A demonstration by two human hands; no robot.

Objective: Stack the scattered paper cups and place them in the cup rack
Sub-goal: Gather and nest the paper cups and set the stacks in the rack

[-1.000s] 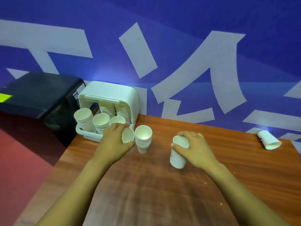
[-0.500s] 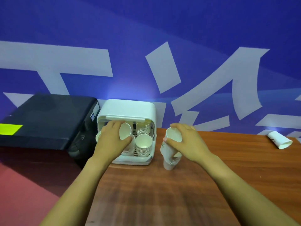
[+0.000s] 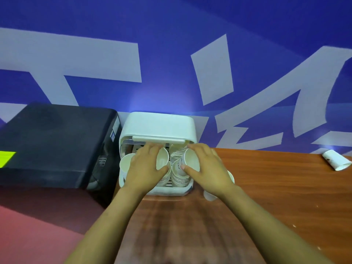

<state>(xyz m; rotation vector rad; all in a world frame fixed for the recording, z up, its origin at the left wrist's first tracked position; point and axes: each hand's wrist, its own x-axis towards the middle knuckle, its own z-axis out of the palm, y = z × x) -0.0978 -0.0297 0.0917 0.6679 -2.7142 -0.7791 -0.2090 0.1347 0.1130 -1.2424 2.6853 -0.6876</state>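
Note:
The white cup rack point(image 3: 158, 126) stands at the table's back left corner, its front open and several stacks of paper cups inside. My left hand point(image 3: 145, 168) grips a white paper cup point(image 3: 162, 161) over the rack's middle stacks. My right hand point(image 3: 207, 166) grips another cup point(image 3: 191, 161) just right of it, above a stack point(image 3: 179, 174) in the rack. A cup stack point(image 3: 209, 196) stands on the table beside the rack, mostly hidden under my right wrist. One cup point(image 3: 336, 162) lies on its side at the far right.
A black machine point(image 3: 53, 145) with a yellow-green label sits left of the rack, off the wooden table point(image 3: 276, 187). A blue wall with white shapes rises right behind the rack. The red floor shows at lower left.
Both hands have moved forward with their cups to the rack's opening. The right hand has left the stack standing on the table and now holds one cup over the rack.

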